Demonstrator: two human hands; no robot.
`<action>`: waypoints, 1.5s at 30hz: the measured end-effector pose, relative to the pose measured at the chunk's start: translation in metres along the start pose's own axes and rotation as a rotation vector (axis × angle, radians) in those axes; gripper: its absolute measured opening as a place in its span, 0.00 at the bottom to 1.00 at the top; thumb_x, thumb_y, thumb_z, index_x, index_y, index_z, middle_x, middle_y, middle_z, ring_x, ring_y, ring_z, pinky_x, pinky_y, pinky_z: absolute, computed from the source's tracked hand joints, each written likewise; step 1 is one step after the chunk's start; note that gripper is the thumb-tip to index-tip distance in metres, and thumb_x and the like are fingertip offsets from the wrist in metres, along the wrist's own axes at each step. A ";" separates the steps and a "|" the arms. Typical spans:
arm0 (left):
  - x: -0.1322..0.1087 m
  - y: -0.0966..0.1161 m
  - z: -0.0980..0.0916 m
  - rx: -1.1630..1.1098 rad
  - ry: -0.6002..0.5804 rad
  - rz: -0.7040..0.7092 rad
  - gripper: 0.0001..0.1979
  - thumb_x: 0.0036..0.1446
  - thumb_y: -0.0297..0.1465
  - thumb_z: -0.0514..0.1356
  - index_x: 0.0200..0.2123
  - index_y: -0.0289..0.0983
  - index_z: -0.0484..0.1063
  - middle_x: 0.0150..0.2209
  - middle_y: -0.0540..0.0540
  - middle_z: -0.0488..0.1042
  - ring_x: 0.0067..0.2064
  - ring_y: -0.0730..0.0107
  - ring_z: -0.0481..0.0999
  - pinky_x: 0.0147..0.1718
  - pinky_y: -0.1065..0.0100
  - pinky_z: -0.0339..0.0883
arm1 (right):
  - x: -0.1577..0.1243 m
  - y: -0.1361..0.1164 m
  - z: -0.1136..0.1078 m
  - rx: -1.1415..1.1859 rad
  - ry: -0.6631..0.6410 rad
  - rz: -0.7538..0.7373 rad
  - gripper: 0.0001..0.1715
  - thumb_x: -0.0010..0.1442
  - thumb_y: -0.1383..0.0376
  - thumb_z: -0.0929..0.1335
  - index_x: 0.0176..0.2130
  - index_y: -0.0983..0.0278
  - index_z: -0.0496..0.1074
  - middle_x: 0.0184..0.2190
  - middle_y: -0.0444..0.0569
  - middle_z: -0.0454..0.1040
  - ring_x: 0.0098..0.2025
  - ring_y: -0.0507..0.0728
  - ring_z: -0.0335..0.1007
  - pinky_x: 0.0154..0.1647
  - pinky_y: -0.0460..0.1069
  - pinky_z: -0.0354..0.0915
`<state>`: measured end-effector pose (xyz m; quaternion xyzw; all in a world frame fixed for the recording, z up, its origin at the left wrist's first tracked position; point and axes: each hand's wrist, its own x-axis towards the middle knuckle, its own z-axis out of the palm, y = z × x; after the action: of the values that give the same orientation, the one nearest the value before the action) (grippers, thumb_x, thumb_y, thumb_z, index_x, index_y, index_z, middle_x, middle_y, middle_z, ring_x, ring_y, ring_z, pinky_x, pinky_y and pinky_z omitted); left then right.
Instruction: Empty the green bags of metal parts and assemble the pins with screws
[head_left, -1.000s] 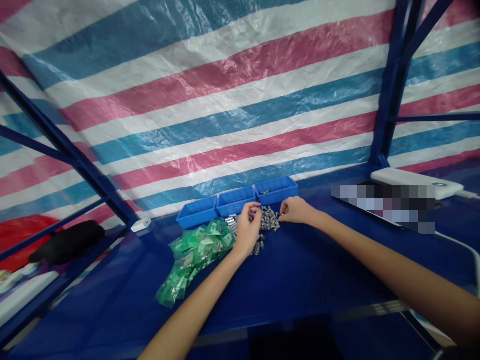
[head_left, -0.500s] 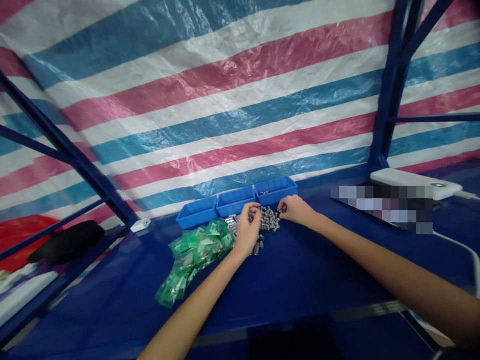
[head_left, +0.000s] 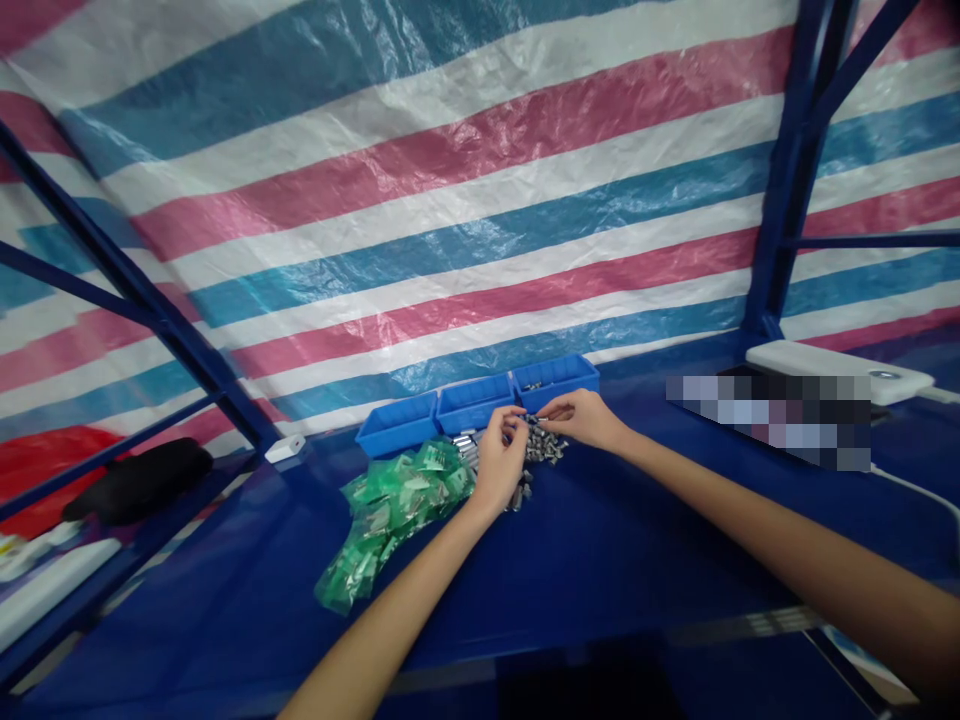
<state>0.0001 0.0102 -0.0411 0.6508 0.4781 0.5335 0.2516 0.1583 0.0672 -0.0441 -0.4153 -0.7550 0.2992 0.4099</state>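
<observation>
My left hand (head_left: 499, 462) and my right hand (head_left: 581, 417) meet over a heap of small grey metal parts (head_left: 544, 447) on the blue table (head_left: 600, 560). Both hands have their fingers pinched together, fingertips almost touching each other just above the heap. What they pinch is too small to name. A pile of small green plastic bags (head_left: 390, 505) lies just left of my left hand. Three blue plastic bins (head_left: 480, 400) stand in a row right behind the hands.
A striped red, white and blue tarp hangs behind the table. Blue metal frame posts (head_left: 787, 200) stand at left and right. A white power bank (head_left: 840, 370) with a cable lies at the right. A black pouch (head_left: 135, 480) and a small white charger (head_left: 285, 447) lie at the left.
My right hand has moved left across the heap towards my left hand, so the fingertips now nearly meet. The left hand has stayed in place.
</observation>
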 end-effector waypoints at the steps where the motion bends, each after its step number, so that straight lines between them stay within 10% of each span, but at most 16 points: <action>1: 0.000 0.000 0.000 0.000 -0.001 -0.001 0.09 0.55 0.32 0.54 0.40 0.37 0.67 0.30 0.50 0.67 0.31 0.74 0.66 0.31 0.73 0.59 | 0.000 0.000 0.001 0.034 -0.022 0.006 0.13 0.45 0.63 0.70 0.33 0.66 0.78 0.28 0.50 0.78 0.33 0.57 0.75 0.35 0.48 0.70; 15: 0.004 -0.004 -0.004 0.108 -0.016 0.034 0.18 0.58 0.42 0.50 0.23 0.36 0.64 0.24 0.52 0.62 0.32 0.72 0.62 0.33 0.72 0.55 | -0.006 -0.024 0.005 0.293 -0.029 -0.120 0.19 0.47 0.62 0.71 0.41 0.62 0.75 0.36 0.49 0.79 0.40 0.57 0.74 0.44 0.51 0.69; 45: 0.008 -0.005 -0.007 -0.016 0.072 -0.068 0.15 0.57 0.40 0.52 0.28 0.35 0.70 0.27 0.49 0.67 0.35 0.69 0.66 0.37 0.71 0.58 | -0.016 -0.033 0.012 0.080 0.061 -0.223 0.13 0.52 0.64 0.67 0.38 0.60 0.77 0.35 0.47 0.79 0.36 0.55 0.74 0.34 0.47 0.67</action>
<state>-0.0083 0.0182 -0.0396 0.6127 0.5044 0.5514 0.2572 0.1403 0.0366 -0.0298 -0.3211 -0.7711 0.2690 0.4796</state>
